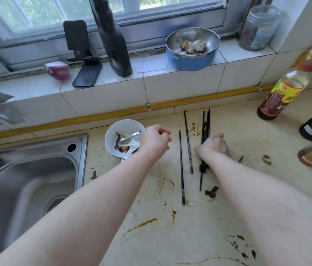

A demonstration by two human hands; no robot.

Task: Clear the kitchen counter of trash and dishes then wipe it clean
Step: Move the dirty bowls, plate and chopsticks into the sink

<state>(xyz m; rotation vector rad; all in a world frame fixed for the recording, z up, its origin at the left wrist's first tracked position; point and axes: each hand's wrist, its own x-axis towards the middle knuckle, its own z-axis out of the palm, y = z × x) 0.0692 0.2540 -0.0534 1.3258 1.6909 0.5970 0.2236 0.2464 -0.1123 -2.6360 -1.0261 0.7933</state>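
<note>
A wide window (42, 14) with a grey metal frame (170, 18) spans the far side. Daylight comes through it, with green leaves blurred behind the glass. Below it a sill (151, 69) of white tiles steps forward, its front face tiled the same. A yellow strip (218, 95) runs left to right where the tiles meet the beige counter (247, 131). A white tiled wall (293, 25) closes the far right corner. 1 steel sink (26, 189) sits at the near left.

Bright daylight from window (74, 14) — edges warped, blurred.
</note>
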